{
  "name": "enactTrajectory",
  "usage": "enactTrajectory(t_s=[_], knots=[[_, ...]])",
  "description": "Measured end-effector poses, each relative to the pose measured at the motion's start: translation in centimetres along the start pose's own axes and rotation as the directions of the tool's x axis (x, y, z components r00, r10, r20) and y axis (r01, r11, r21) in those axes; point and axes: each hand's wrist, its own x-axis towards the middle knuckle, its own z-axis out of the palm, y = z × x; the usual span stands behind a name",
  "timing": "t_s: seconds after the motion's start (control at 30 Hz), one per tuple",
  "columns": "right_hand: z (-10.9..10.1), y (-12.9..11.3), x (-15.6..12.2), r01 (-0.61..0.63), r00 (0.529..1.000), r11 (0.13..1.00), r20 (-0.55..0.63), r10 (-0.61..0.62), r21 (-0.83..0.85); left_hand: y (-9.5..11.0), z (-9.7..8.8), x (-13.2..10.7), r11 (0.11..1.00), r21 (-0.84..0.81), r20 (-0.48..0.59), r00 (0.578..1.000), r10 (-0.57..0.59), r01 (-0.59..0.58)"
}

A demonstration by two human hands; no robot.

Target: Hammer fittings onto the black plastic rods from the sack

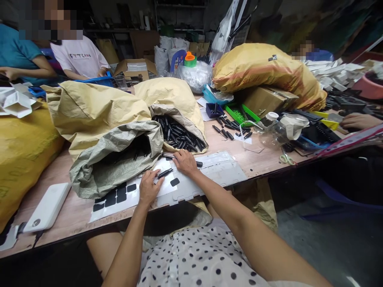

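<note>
My left hand [149, 186] is over the white sheet, thumb and fingertips closed about the near end of a slim black pen-shaped part [166, 172]. Just to its right, my right hand [185, 162] lies palm down, its fingers wrapped over a rod-like tool with a black handle end [199, 164] and a shiny metal shaft; its exact kind is hidden. A white sheet with black rounded patches [121, 195] lies under the left hand. Beneath the right hand is a grey-white board [223, 169]. Behind both hands, an open sack holds many black parts [179, 133].
A second open sack [119, 155] gapes at left, beside a white power bank [48, 207] with a cable. Rightward are a green tray [241, 114], a clear plastic jug [284, 133], scissors [287, 158] and a large yellow sack [266, 71]. Other people sit around the table.
</note>
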Motion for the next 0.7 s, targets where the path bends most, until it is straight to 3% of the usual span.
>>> enactTrajectory(t_s=[0.2,0.33,0.5,0.7], knots=[[-0.8,0.6,-2.0,0.019,1.000,0.999,-0.003,-0.019,0.049,0.0,0.4,0.1,1.000,-0.012,0.027,0.999,-0.018,0.019],[-0.5,0.8,-5.9,-0.014,0.999,0.975,-0.039,0.023,0.222,0.1,0.7,0.2,0.998,-0.035,0.031,0.998,-0.045,0.047],[-0.2,0.2,-9.3,0.075,0.990,0.897,-0.143,-0.013,0.435,0.1,0.8,0.2,0.997,-0.051,0.017,0.998,-0.062,0.063],[-0.8,-1.2,-10.1,0.113,0.988,0.926,-0.141,-0.065,0.361,0.1,0.8,0.3,0.994,-0.085,0.015,0.998,-0.062,0.063]])
